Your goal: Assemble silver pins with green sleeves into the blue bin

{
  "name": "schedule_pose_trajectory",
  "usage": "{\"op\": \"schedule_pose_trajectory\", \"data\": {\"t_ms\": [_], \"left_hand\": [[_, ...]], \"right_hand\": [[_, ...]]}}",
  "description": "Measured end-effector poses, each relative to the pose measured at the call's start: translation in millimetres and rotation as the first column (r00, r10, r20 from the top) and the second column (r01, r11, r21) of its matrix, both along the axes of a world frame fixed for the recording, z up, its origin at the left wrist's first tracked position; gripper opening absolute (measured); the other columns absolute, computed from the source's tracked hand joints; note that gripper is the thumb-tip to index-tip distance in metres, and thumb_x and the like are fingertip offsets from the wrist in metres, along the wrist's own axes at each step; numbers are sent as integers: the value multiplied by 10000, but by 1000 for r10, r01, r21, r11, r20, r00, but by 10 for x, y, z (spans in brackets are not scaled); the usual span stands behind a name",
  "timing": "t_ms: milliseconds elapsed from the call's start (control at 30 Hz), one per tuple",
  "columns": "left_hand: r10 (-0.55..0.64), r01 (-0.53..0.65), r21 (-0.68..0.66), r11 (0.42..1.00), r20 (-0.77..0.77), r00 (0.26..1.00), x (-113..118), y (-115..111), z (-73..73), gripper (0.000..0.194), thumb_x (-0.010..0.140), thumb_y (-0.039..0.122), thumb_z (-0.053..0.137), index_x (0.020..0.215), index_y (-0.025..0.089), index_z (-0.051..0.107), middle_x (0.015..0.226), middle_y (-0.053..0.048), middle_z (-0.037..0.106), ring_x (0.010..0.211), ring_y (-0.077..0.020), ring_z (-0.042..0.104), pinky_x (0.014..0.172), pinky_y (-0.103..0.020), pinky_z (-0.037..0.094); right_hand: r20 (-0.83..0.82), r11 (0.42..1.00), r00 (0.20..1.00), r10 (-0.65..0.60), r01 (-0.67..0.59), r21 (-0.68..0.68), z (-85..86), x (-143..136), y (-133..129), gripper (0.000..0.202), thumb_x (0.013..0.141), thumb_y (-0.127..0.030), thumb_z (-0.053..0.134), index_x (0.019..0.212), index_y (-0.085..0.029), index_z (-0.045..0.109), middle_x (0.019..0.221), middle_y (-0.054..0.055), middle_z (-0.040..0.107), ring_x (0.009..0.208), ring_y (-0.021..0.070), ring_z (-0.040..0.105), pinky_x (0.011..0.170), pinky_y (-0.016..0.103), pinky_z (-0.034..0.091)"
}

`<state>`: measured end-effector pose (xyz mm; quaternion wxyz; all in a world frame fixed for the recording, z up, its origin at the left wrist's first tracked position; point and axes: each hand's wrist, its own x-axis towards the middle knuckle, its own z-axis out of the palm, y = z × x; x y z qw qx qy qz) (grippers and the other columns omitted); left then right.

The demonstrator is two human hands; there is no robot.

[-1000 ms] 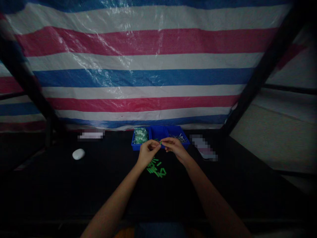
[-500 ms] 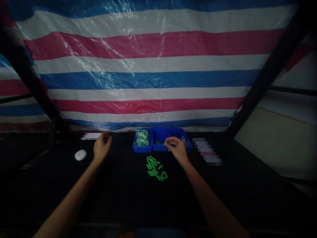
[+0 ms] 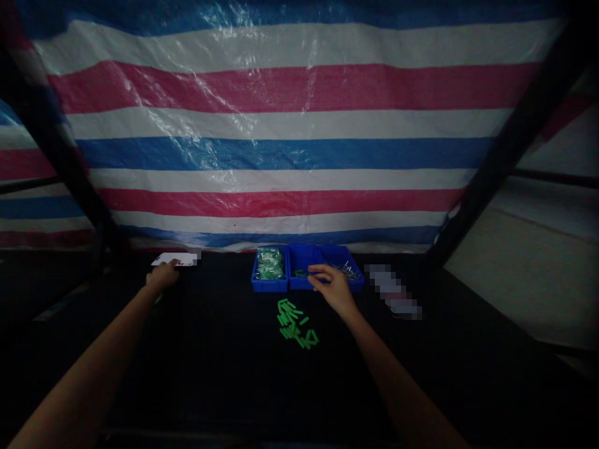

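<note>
The green pieces [image 3: 291,325] lie in a loose heap at 12 o'clock, short of the blue tray [image 3: 270,285]; more sit in its middle compartment. They look light, fairly stiff and perhaps slippery, best pinched mid-length between fingertips. The right hand [image 3: 333,290], just past 12, is partly open over the tray's near edge, thumb and fingers apart, nothing visible between them. The left hand [image 3: 163,276], at 11, reaches to the white card [image 3: 175,259]; whether it grips anything I cannot tell. Thin metal pins [image 3: 345,269] fill the right compartment, likely fiddly; a clear bag [image 3: 270,263], probably soft, fills the left. The counter [image 3: 224,349] is black and looks flat. Beyond hangs a striped sheet [image 3: 281,153] between dark posts [image 3: 505,134], in dim light.
</note>
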<state>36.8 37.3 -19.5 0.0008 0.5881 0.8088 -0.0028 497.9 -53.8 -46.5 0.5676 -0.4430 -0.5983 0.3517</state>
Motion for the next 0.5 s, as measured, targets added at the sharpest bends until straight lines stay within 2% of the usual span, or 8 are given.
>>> {"op": "schedule_pose_trajectory", "data": {"t_ms": [100,167,300,400,500], "left_hand": [[49,-49,22,999,-1,999,-130,-15,-8,570,715,252,395,1274,150,342,1191,-218,445,1034,-355,475,775,-477,387],[36,-36,30,999,0,999,-198,-33,-7,576,719,243,391,1286,161,321,1203,-216,431,1041,-352,472,784,-476,383],[-15,14,22,1000,18,1000,-265,-44,-18,528,730,231,388,1257,225,368,1232,-181,416,1059,-347,463,802,-495,374],[13,-14,27,1000,40,999,-273,-39,-24,519,735,226,399,1253,215,380,1229,-189,421,1052,-358,465,796,-504,378],[19,-21,33,999,46,999,-240,-72,5,498,739,205,421,1237,196,391,1212,-187,438,1045,-351,469,776,-479,396]], "right_hand": [[104,997,992,71,-71,-8,71,1,-55,252,690,-332,585,870,-157,612,842,64,629,623,147,573,482,245,460],[217,993,969,116,-117,-8,121,19,-100,241,698,-325,584,867,-159,629,792,47,625,586,122,544,499,232,431],[435,933,825,360,-318,-168,147,83,-173,290,669,-346,624,893,-163,647,712,21,610,529,96,497,477,207,368],[503,889,733,457,-355,-290,96,117,-195,367,619,-387,665,910,-164,648,707,18,614,536,102,512,470,201,354],[542,869,680,494,-361,-339,41,116,-195,376,583,-393,690,889,-177,655,704,13,625,567,117,542,483,202,356]]}}
